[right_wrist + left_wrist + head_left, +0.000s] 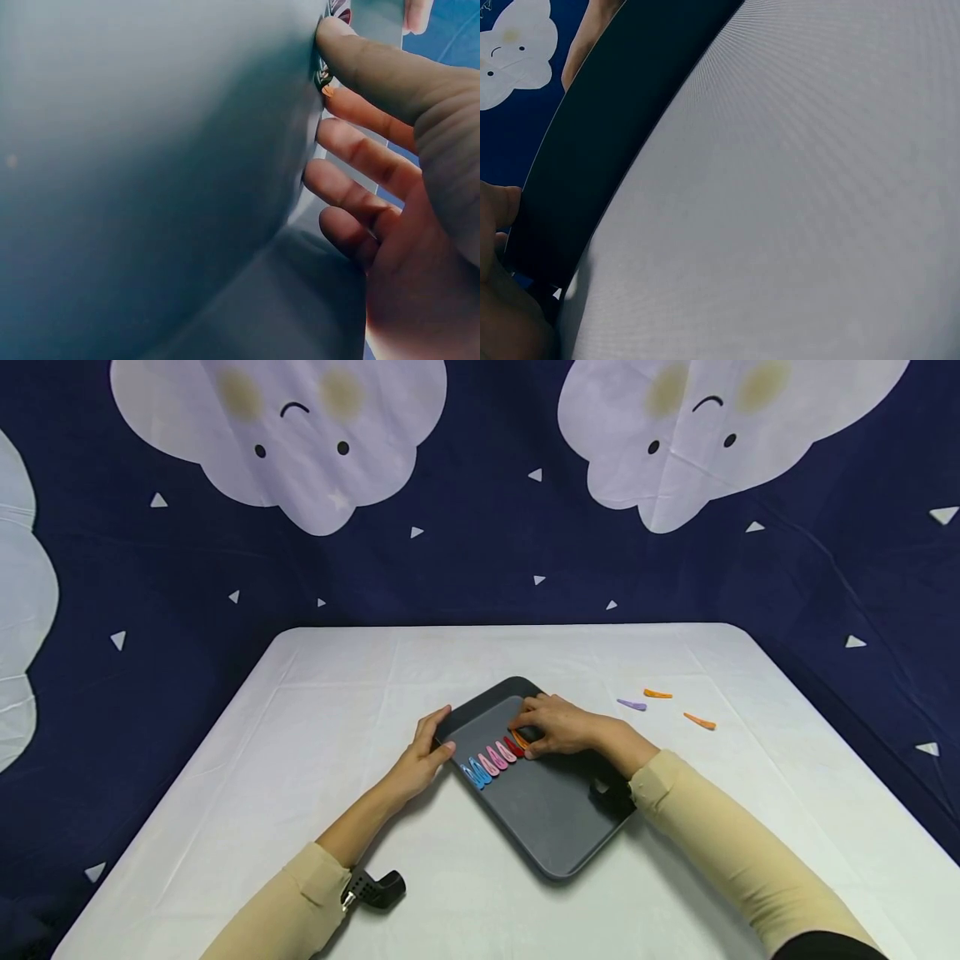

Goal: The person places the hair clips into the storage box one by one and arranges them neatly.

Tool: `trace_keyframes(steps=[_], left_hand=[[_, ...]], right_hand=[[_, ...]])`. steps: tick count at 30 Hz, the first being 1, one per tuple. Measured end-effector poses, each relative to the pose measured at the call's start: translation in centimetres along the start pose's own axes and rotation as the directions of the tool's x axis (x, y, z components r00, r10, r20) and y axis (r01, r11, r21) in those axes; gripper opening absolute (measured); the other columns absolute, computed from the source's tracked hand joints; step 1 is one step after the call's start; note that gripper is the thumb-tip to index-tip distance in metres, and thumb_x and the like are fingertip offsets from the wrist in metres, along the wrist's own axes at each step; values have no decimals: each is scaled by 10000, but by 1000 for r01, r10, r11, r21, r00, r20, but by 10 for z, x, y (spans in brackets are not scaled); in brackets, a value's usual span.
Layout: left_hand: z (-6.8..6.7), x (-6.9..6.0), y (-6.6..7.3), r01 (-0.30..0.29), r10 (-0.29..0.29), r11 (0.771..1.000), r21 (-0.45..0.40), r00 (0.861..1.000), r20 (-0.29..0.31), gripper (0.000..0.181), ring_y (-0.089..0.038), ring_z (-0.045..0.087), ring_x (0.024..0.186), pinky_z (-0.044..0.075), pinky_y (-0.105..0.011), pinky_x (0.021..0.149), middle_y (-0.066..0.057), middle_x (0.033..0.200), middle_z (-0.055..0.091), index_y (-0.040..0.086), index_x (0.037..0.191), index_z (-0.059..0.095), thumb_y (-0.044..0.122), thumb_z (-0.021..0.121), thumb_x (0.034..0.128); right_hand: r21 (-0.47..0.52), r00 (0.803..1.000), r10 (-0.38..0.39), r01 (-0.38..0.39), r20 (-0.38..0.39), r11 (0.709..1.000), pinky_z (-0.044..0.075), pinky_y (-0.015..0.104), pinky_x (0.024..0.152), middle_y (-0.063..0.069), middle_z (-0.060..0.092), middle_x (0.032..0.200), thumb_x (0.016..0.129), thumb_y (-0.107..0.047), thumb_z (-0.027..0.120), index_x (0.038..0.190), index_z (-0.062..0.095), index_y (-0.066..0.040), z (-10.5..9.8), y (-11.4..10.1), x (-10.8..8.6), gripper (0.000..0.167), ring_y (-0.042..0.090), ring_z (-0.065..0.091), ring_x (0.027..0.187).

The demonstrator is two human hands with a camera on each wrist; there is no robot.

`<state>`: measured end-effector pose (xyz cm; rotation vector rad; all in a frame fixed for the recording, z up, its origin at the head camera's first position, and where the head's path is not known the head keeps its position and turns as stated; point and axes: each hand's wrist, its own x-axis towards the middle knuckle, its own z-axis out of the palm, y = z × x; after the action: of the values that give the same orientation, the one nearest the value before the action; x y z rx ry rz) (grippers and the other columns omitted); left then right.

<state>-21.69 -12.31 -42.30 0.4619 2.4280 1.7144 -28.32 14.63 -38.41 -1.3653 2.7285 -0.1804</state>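
Observation:
A dark grey baking tray (555,810) lies at an angle on the white table. My left hand (416,764) grips its left corner, thumb over the rim; in the left wrist view the tray's dark outer wall (607,142) hides most of the fingers. Inside the tray, snap hair clips stand in a slanting row: blue clips (475,772), pink clips (497,757), a red clip (513,747) and an orange hair clip (519,738) at the row's right end. My right hand (558,725) pinches that orange clip between thumb and forefinger, its other fingers partly bent in the right wrist view.
Right of the tray, a purple clip (632,705) and two orange clips, one farther back (657,693) and one nearer (700,722), lie on the table (360,677). A dark blue cloth with clouds hangs behind. A black wrist camera (380,891) juts from the left sleeve.

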Motion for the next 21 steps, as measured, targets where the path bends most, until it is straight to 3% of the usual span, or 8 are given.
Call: trace_keyframes(steps=[11, 21], left_hand=[[0, -1, 1, 14, -14, 1000, -1, 1000, 7, 595, -313, 153, 1444, 91, -536, 1174, -94, 1534, 163, 159, 1513, 165, 133, 438, 984], [-1, -1, 1, 12, -12, 1000, -4, 1000, 15, 581, -314, 155, 1445, 88, -536, 1174, -91, 1532, 172, 167, 1511, 171, 148, 431, 991]], right_hand=[[39, 1000, 15, -16, 4, 999, 403, 401, 906, 53, 569, 1150, 795, -371, 728, 1270, 601, -137, 1, 2, 0, 545, 217, 505, 1038], [170, 999, 14, -6, -48, 985, 425, 397, 945, 44, 599, 1118, 783, -300, 748, 1250, 611, -105, -2, 5, -3, 524, 206, 530, 1078]])
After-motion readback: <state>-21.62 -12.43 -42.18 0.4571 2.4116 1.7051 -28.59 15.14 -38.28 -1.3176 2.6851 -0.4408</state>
